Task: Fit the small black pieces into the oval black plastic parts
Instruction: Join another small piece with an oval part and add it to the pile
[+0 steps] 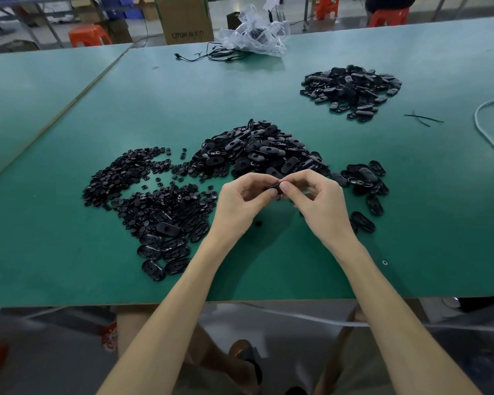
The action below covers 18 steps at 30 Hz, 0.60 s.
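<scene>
Even overhead light, soft shadows (wide-angle bowing at edges)

black oval parts, green table

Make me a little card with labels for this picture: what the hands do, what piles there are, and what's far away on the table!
left hand: pinches the oval part
right hand: pinches the same oval part
small black pieces: heap on the left
near oval heap: just behind the hands
far oval heap: back right
table: green top
plastic bag: crumpled, at the far edge
</scene>
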Available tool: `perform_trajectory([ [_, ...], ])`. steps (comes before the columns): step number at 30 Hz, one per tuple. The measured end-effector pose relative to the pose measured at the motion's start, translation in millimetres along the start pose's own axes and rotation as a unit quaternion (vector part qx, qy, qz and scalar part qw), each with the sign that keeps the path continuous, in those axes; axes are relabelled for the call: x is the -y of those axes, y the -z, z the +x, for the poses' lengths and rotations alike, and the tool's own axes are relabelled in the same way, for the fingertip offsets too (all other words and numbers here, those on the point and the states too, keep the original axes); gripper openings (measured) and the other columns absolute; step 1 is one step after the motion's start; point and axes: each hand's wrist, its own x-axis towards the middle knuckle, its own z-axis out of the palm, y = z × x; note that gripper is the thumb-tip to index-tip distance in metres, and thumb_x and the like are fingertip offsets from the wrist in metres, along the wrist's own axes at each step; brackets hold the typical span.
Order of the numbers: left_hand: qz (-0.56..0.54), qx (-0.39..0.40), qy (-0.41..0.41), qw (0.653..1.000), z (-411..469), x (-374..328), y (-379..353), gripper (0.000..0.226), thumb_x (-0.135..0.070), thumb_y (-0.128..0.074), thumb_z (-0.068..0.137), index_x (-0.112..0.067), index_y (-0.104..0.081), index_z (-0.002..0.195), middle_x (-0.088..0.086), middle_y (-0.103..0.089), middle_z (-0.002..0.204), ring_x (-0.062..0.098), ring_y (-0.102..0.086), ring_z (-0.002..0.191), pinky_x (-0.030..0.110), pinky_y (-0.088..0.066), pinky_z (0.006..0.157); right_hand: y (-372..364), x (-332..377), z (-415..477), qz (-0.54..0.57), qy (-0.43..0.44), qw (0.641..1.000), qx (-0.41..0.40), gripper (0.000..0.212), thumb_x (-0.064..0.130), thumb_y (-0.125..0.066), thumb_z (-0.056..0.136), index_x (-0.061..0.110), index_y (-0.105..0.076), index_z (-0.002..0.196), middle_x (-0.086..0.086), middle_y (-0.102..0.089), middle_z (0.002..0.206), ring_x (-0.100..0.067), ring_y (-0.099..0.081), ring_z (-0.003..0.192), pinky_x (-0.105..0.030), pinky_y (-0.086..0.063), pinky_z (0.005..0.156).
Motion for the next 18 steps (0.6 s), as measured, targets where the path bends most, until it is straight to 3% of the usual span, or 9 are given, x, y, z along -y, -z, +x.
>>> perform_trajectory([
  [9, 0.009, -0.006, 0.015, 1.0, 0.9, -0.3, 0.2, 0.019, 0.005, -0.071, 0.091, -0.007, -0.075, 0.106, 0.004, -0.079, 0.1, 0.022, -0.076, 0.093, 0.028, -0.059, 0.089, -1.2, 1.7, 0.1, 0.003, -0.001, 1.0, 0.013, 0.005, 0.018, -0.078, 0.094, 0.022, -0.078, 0.092, 0.013, -0.078, 0.084, -0.011, -0.075, 0.084, -0.045, -0.06, 0.084],
  [15, 0.023, -0.021, 0.022, 0.999, 0.5, 0.4, -1.9, 0.023, 0.007, -0.069, 0.088, -0.013, -0.074, 0.098, 0.002, -0.078, 0.096, 0.016, -0.073, 0.087, 0.026, -0.059, 0.084, -2.7, -1.4, -0.8, 0.005, 0.002, 1.0, 0.029, 0.007, 0.014, -0.08, 0.091, 0.021, -0.079, 0.092, 0.013, -0.077, 0.082, -0.01, -0.074, 0.079, -0.029, -0.06, 0.079],
  [18, 0.015, -0.021, 0.022, 0.999, 0.7, 1.4, -1.7, 0.022, 0.007, -0.07, 0.089, -0.012, -0.075, 0.099, 0.003, -0.079, 0.097, 0.021, -0.075, 0.091, 0.03, -0.06, 0.087, -2.7, -1.6, -0.8, 0.002, 0.001, 1.0, 0.025, 0.007, 0.013, -0.08, 0.091, 0.02, -0.079, 0.092, 0.013, -0.077, 0.082, -0.01, -0.074, 0.08, -0.032, -0.061, 0.08],
])
